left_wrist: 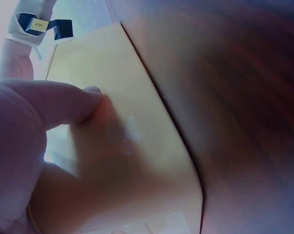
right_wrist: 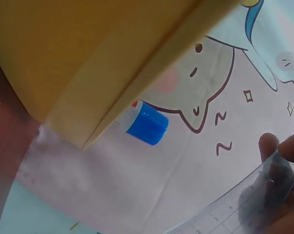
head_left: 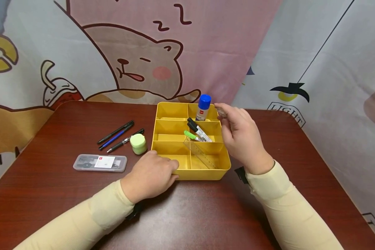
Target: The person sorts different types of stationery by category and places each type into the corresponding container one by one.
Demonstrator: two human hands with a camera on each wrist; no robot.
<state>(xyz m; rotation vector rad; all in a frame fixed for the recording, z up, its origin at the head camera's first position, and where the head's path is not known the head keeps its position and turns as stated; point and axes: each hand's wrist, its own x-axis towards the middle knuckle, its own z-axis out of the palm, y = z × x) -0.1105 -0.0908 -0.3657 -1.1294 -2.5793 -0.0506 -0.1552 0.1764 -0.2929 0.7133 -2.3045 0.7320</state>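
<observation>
A yellow compartment box (head_left: 203, 174) stands on the table. My left hand (head_left: 151, 173) grips its front wall near the left corner; in the left wrist view the thumb (left_wrist: 69, 102) lies against the outer wall. At the box's right side, my right hand (head_left: 242, 133) pinches a clear ruler (right_wrist: 229, 207) with printed marks. A blue-capped glue stick (head_left: 203, 107) stands in the back right compartment. Black-capped markers (head_left: 200, 130) and a green-capped pen (head_left: 190, 135) lean in the middle right one. Another clear, marked piece (head_left: 203, 155) slants in the front right compartment.
Left of the box lie a black pen (head_left: 115, 132), a blue pen (head_left: 116, 136) and a black-and-silver pen (head_left: 125, 141). Near them are a light green round jar (head_left: 139, 144) and a clear flat case (head_left: 100, 163). A printed cloth (head_left: 225, 41) hangs behind the table.
</observation>
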